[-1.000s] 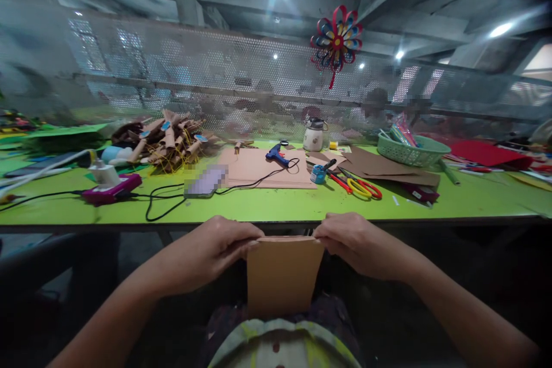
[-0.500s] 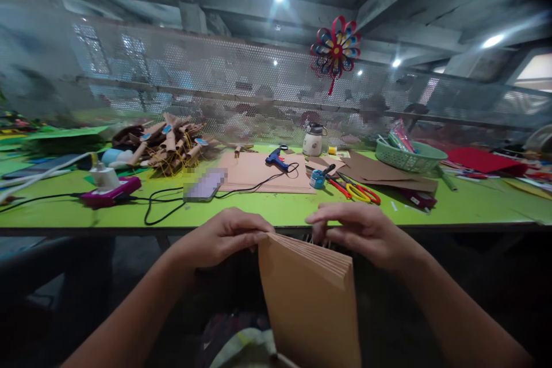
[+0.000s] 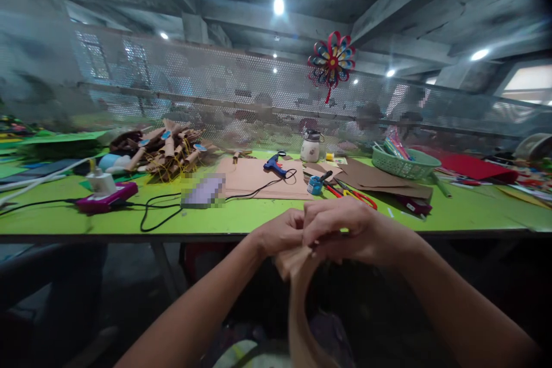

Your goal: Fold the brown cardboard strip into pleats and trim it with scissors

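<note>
A folded piece of brown kraft paper (image 3: 302, 305) hangs below my hands, seen nearly edge-on and curving. My left hand (image 3: 282, 233) is closed on its upper end, where the folds bunch together. My right hand (image 3: 349, 230) meets the left at the same top end, fingers bent and pinched at the paper. The exact spot where the right fingertips press is partly hidden. Both hands are just in front of the green table's edge. Beyond them lie a blue glue gun (image 3: 275, 165) on kraft sheets (image 3: 254, 184) and a small blue jar (image 3: 315, 185).
A purple power strip (image 3: 107, 198), cables and a blurred phone (image 3: 203, 191) are on the left of the green table (image 3: 241, 218). Behind them is a heap of rolled paper pieces (image 3: 172, 149). Scissors (image 3: 364, 199), brown sheets (image 3: 379, 178) and a green basket (image 3: 405, 164) lie to the right.
The left hand has moved right to meet the right hand. The folded paper has turned from its broad face to nearly edge-on and bends now. The right fingers have closed on its top.
</note>
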The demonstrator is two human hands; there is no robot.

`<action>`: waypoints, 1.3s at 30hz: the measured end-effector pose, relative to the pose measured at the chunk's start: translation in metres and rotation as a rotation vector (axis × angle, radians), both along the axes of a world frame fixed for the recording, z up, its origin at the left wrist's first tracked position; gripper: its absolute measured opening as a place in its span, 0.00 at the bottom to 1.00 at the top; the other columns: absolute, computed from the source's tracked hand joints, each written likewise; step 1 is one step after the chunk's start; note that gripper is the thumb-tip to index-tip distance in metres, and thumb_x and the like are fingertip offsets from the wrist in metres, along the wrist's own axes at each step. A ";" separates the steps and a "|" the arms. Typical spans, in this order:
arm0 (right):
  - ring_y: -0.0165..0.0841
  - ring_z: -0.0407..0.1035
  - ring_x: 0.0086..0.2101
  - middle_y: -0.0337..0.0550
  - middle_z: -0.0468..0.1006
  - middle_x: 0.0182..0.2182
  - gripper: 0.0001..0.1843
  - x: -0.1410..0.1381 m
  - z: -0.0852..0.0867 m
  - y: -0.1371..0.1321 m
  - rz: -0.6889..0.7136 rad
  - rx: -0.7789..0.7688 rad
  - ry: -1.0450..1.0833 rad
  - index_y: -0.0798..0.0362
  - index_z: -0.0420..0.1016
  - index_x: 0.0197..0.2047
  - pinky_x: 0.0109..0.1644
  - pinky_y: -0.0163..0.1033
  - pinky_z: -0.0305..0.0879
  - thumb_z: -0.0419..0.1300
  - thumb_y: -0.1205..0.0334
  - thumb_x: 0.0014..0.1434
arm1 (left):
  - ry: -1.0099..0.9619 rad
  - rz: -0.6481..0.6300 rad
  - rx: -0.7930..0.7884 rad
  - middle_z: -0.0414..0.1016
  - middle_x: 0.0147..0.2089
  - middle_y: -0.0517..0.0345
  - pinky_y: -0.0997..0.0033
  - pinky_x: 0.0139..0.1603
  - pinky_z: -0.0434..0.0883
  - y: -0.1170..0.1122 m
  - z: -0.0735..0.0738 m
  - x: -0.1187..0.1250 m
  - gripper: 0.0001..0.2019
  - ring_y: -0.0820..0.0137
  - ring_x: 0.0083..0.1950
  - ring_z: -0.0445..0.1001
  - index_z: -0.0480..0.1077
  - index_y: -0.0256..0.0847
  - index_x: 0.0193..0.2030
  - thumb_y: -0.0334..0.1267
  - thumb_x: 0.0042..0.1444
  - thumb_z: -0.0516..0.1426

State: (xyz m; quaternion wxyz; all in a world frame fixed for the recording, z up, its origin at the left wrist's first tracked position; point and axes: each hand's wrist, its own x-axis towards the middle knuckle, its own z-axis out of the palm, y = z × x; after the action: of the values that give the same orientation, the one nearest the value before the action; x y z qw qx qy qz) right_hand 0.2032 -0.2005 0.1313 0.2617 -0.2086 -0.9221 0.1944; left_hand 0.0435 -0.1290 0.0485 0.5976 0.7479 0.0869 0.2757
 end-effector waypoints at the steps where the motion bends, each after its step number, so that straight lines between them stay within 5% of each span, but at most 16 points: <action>1: 0.27 0.67 0.34 0.44 0.74 0.33 0.05 0.005 -0.005 0.008 -0.067 0.015 -0.002 0.57 0.74 0.39 0.39 0.33 0.63 0.57 0.66 0.61 | -0.005 0.044 -0.010 0.75 0.32 0.55 0.69 0.37 0.69 0.003 -0.001 0.001 0.19 0.63 0.38 0.73 0.75 0.32 0.32 0.51 0.49 0.60; 5: 0.28 0.66 0.32 0.43 0.75 0.31 0.07 0.031 -0.026 0.060 -0.343 0.043 -0.070 0.58 0.75 0.37 0.37 0.34 0.62 0.58 0.64 0.59 | 0.000 0.295 -0.063 0.77 0.39 0.50 0.68 0.40 0.68 0.040 -0.004 -0.006 0.18 0.65 0.39 0.72 0.75 0.31 0.40 0.45 0.47 0.62; 8: 0.30 0.67 0.33 0.44 0.76 0.32 0.10 0.043 -0.045 0.104 -0.402 -0.089 -0.175 0.59 0.76 0.37 0.37 0.34 0.62 0.58 0.61 0.58 | 0.118 0.472 0.023 0.76 0.41 0.47 0.69 0.41 0.67 0.076 -0.002 -0.014 0.21 0.67 0.39 0.70 0.75 0.30 0.42 0.49 0.52 0.58; 16: 0.29 0.66 0.29 0.43 0.76 0.27 0.19 0.023 -0.100 0.167 -0.337 -0.343 -0.142 0.63 0.78 0.34 0.33 0.31 0.61 0.62 0.52 0.50 | 0.609 0.281 0.414 0.66 0.22 0.62 0.76 0.27 0.55 0.118 -0.014 -0.022 0.23 0.75 0.26 0.60 0.76 0.31 0.29 0.55 0.46 0.59; 27: 0.31 0.69 0.32 0.43 0.78 0.29 0.10 0.029 -0.140 0.158 -0.516 -0.157 -0.007 0.58 0.81 0.34 0.36 0.33 0.62 0.62 0.61 0.52 | 0.603 0.395 0.484 0.61 0.17 0.61 0.75 0.24 0.53 0.120 -0.045 -0.031 0.18 0.75 0.21 0.58 0.72 0.33 0.19 0.46 0.50 0.55; 32: 0.30 0.68 0.31 0.42 0.76 0.28 0.06 0.025 -0.144 0.153 -0.556 -0.121 0.006 0.58 0.80 0.31 0.36 0.32 0.62 0.63 0.65 0.51 | 0.593 0.517 0.617 0.70 0.23 0.59 0.75 0.28 0.57 0.121 -0.052 -0.032 0.12 0.72 0.28 0.65 0.79 0.35 0.30 0.41 0.47 0.57; 39: 0.29 0.67 0.31 0.41 0.75 0.28 0.03 0.020 -0.144 0.154 -0.566 -0.027 -0.118 0.58 0.79 0.31 0.35 0.31 0.61 0.63 0.68 0.52 | 0.694 0.500 0.677 0.74 0.28 0.58 0.76 0.30 0.59 0.122 -0.046 -0.029 0.11 0.70 0.32 0.68 0.80 0.38 0.35 0.37 0.47 0.58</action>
State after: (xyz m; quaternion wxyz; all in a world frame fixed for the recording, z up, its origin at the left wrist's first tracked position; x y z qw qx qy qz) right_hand 0.2230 -0.0461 -0.0130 0.2487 -0.4721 -0.8381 0.1136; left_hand 0.0142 -0.0068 0.0021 0.1757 0.9022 0.3604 0.1587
